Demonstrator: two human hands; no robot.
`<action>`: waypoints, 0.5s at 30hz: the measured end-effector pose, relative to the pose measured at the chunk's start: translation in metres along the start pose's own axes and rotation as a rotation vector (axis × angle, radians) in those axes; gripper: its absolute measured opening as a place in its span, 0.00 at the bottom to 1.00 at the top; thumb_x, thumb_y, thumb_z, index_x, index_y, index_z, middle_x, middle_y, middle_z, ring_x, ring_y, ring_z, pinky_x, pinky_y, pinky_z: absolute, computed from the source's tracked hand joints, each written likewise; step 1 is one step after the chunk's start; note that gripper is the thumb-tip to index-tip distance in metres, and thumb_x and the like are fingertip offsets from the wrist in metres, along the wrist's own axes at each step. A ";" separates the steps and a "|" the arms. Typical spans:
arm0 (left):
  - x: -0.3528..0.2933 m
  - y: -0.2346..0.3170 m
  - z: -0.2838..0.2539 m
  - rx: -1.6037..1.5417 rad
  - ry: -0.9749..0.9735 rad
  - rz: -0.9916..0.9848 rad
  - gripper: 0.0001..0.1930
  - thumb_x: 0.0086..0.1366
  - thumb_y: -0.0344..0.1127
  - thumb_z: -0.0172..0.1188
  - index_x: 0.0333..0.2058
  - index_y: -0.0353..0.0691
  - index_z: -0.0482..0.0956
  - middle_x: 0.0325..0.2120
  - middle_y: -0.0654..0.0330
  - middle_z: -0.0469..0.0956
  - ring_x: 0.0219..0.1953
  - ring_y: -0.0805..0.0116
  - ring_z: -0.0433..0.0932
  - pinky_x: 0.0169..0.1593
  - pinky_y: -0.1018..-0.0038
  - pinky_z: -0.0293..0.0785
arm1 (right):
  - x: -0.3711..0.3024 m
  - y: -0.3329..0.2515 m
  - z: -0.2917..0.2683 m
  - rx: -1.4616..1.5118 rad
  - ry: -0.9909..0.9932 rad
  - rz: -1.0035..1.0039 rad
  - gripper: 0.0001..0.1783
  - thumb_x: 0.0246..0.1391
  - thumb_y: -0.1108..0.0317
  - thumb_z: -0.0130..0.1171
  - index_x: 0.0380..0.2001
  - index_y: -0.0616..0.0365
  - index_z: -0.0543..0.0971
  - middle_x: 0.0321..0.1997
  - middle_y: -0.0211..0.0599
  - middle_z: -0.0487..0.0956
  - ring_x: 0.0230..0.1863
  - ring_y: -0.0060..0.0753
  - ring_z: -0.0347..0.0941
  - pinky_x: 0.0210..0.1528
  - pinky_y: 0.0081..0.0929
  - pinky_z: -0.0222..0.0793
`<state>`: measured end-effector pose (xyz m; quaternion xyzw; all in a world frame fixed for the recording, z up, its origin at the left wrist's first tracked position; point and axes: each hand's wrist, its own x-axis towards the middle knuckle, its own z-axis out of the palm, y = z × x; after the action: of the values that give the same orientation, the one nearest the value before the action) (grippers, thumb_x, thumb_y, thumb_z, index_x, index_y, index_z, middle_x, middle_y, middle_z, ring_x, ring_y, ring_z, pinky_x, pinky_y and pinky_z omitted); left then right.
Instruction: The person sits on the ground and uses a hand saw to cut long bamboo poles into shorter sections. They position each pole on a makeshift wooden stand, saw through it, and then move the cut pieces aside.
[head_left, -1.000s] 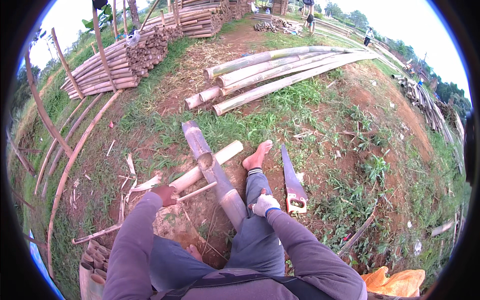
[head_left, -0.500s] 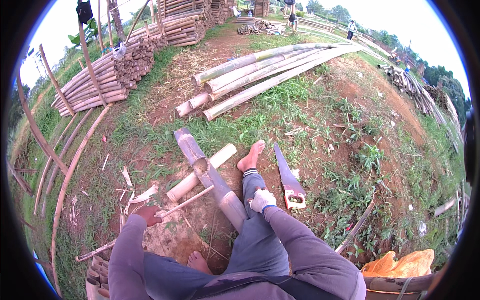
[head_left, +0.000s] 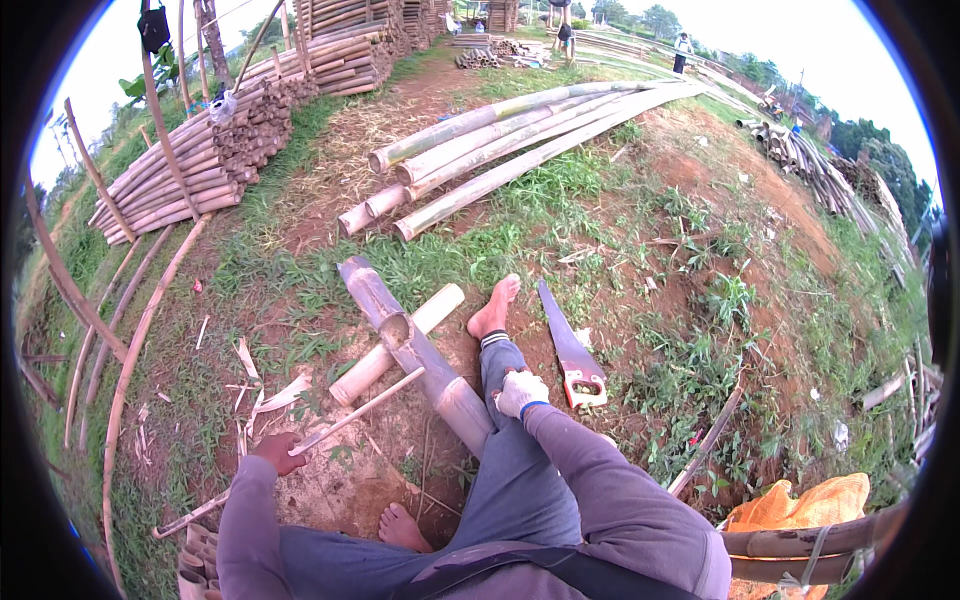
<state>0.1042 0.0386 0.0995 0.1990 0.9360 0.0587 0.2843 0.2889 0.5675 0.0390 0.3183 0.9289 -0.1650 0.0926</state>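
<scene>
My left hand (head_left: 277, 453) is closed around a thin bamboo stick (head_left: 360, 414), which slants up to the right. The stick's upper end meets a notched bamboo pole (head_left: 462, 408) that leans against my right leg. This pole lies across a shorter pale bamboo piece (head_left: 440, 308) on the ground. A white glove covers my right hand (head_left: 521, 393), which rests closed at my right knee; what it grips, if anything, is hidden. To the right of my knee lies a handsaw (head_left: 572, 340) with a red and white handle.
Long bamboo poles (head_left: 520, 150) lie ahead on the grass. Stacked bamboo (head_left: 180, 170) stands at the far left, beside upright stakes. An orange sack (head_left: 800, 505) sits at lower right behind bamboo rails (head_left: 800, 545). Wood shavings (head_left: 285, 395) litter the dirt. Two people stand in the distance.
My left hand has shifted slightly down and to the left, still on the stick. My right hand stays at the knee. The whole view has moved a little.
</scene>
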 end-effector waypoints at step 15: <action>-0.221 0.214 -0.159 -0.411 0.319 1.995 0.18 0.66 0.51 0.75 0.46 0.45 0.91 0.36 0.62 0.82 0.33 0.75 0.79 0.32 0.71 0.75 | -0.006 -0.008 -0.014 0.009 -0.070 0.027 0.39 0.63 0.49 0.63 0.72 0.57 0.72 0.76 0.60 0.71 0.72 0.63 0.75 0.70 0.58 0.74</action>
<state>0.2567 0.1452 0.3918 0.8227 0.3438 0.4527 0.0073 0.2880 0.5635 0.0555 0.3251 0.9200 -0.1791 0.1260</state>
